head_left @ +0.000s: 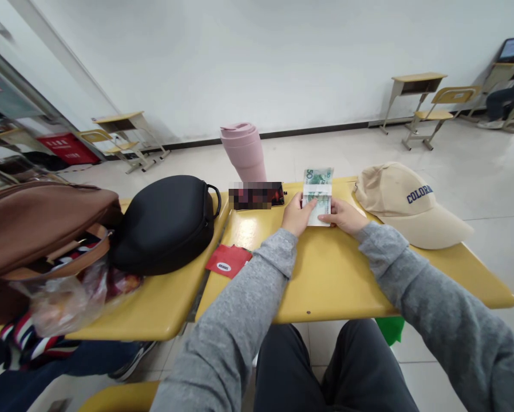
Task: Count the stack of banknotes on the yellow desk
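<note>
A banded stack of green banknotes [317, 186] lies on the yellow desk [334, 274] in front of me. My left hand [296, 215] grips its near left corner, fingers curled around the edge. My right hand [343, 215] holds the near right side, thumb on top of the notes. Both arms wear grey sleeves and reach forward over the desk.
A beige cap [407, 203] lies to the right of the notes. A pink cup [245, 151] and a dark phone [257, 195] stand behind them, a red envelope [228, 260] at the left edge. A black case [165, 223] and brown bag [38, 240] fill the neighbouring desk.
</note>
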A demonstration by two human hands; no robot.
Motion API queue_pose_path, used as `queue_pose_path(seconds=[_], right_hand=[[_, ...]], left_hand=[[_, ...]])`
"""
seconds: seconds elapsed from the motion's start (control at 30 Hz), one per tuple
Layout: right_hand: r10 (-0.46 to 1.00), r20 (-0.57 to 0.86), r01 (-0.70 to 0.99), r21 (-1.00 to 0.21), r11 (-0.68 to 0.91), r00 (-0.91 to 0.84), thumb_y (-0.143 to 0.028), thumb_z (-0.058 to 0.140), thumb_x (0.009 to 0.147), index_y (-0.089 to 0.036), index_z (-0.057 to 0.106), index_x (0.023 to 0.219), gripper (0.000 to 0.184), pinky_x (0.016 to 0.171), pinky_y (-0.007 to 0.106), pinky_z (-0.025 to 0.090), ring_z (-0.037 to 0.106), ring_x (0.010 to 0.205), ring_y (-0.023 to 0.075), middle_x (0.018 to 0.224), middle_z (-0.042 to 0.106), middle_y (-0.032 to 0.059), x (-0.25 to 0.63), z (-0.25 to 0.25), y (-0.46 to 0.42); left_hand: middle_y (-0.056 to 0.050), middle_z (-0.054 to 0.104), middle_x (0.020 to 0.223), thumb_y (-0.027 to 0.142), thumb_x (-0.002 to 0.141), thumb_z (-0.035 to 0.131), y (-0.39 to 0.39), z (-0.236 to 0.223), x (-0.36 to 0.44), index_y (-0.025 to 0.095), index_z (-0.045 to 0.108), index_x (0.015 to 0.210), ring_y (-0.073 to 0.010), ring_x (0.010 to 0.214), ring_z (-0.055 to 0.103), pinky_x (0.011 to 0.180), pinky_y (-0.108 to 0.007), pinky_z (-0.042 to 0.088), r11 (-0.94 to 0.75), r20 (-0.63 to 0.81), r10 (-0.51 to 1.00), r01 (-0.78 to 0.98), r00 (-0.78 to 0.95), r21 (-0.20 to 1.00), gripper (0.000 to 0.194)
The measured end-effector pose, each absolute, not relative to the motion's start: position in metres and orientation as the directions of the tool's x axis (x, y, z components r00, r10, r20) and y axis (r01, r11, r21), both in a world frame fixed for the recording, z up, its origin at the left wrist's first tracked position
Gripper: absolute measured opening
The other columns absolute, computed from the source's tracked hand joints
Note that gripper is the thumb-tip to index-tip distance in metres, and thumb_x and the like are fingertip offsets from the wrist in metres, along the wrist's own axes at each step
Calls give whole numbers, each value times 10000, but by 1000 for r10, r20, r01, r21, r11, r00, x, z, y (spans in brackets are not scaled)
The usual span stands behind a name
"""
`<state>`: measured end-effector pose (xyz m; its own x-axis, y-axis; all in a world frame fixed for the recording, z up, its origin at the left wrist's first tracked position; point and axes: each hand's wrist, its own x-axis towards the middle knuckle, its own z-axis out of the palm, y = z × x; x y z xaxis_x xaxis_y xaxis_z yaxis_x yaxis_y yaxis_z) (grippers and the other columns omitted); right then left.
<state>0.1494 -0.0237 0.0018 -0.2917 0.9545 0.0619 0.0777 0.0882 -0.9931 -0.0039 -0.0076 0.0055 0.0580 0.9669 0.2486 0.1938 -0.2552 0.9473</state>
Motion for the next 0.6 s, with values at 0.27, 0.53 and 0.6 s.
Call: queue_pose_path(seconds=[0.27,0.53,0.6], right_hand=[[938,14,90,-995,48,-348,-297,709,583,-166,550,909,386,490,228,375,485,545,98,705,607,-13,151,5,-28],[933,-15,84,-996,16,-361,-291,724,548,-167,557,927,432,482,218,362,480,540,93,703,607,-19,150,7,-29],[934,-10,81,-996,20,-357,-269,720,546,-166,553,947,446,486,217,372,493,551,96,717,616,-15,150,8,-30]], left_hand=[[-67,690,866,473,716,632,-3,2,-4,154,655,880,-205,845,621,784,-314,474,-179,177,983,36,57,983,360],[-68,688,866,473,709,634,2,-5,-6,148,656,859,-198,824,625,762,-311,486,-169,168,985,13,49,986,358],[-70,686,887,471,723,618,3,-8,-6,146,644,889,-190,821,625,759,-309,488,-187,188,980,-20,69,982,366]])
